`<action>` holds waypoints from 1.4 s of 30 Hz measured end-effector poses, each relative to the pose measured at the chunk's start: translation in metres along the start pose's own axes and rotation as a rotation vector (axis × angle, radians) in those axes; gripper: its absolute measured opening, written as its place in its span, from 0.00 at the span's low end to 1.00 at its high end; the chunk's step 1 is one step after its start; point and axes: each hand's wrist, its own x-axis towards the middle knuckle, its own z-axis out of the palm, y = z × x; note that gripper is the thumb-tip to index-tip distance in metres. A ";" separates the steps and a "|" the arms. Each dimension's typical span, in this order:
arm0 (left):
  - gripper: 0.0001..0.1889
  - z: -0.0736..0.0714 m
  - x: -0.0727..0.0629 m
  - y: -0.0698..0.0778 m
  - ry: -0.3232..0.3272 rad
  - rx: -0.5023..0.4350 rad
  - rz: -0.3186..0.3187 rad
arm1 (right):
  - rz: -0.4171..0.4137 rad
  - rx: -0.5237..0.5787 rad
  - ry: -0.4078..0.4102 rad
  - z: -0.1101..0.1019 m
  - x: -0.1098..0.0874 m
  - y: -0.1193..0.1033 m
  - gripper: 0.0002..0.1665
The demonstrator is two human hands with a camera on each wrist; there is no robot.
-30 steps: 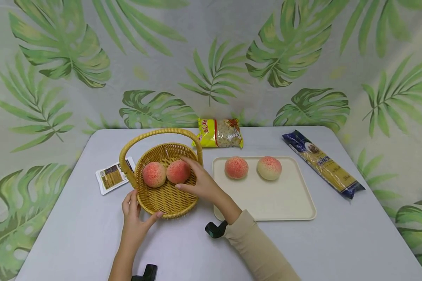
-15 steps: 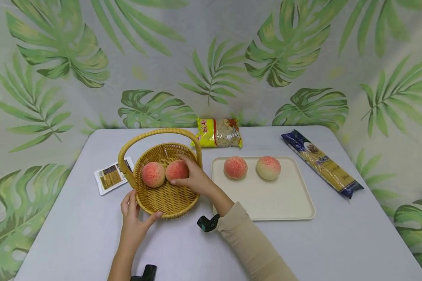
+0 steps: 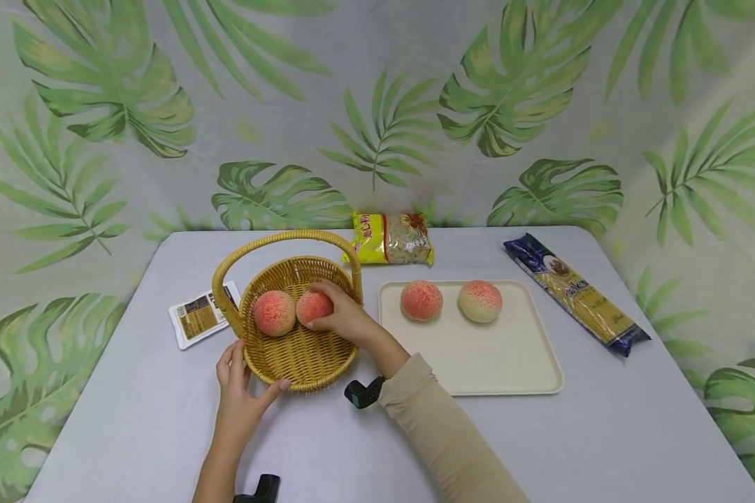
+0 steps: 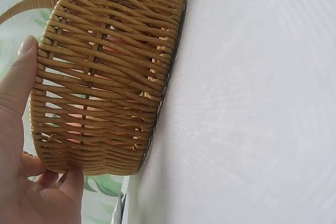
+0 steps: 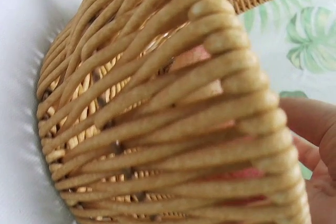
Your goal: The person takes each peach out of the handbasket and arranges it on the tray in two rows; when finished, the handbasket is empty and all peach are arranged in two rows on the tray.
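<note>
A round wicker basket (image 3: 302, 360) with an arched handle stands on the left half of the table. Inside it, a pink speckled peach (image 3: 274, 313) lies at the left, close beside a second peach (image 3: 313, 309). My right hand (image 3: 350, 320) reaches over the basket's right rim and holds that second peach between thumb and fingers, partly covering it. My left hand (image 3: 242, 395) grips the basket at its front left, thumb along the rim. The left wrist view shows the thumb at the rim and fingertips on the woven side. In the right wrist view, the basket wall hides most of the right hand (image 5: 317, 150).
Right of the basket lies a cream tray (image 3: 478, 363) carrying two more peaches (image 3: 422, 300). A yellow and clear food bag (image 3: 393, 239) sits at the back edge. The long noodle packet (image 3: 575, 293) lies far right. Left of the basket is a white-edged sachet (image 3: 200, 316).
My right hand has shifted slightly left and its thumb and fingers have closed in round the right-hand peach in the basket. The left hand has stayed on the basket.
</note>
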 end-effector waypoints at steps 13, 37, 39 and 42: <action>0.53 0.000 0.001 -0.002 0.004 -0.010 0.004 | 0.029 -0.057 0.080 0.011 0.006 0.001 0.33; 0.53 0.000 0.000 0.000 -0.003 -0.016 -0.006 | -0.308 0.027 0.118 -0.015 -0.055 -0.022 0.29; 0.53 0.000 0.001 0.000 -0.003 -0.017 -0.009 | -0.323 0.107 0.116 -0.022 -0.068 -0.030 0.29; 0.53 0.001 0.000 0.001 -0.003 -0.025 -0.011 | -0.353 0.198 0.136 -0.032 -0.082 -0.032 0.30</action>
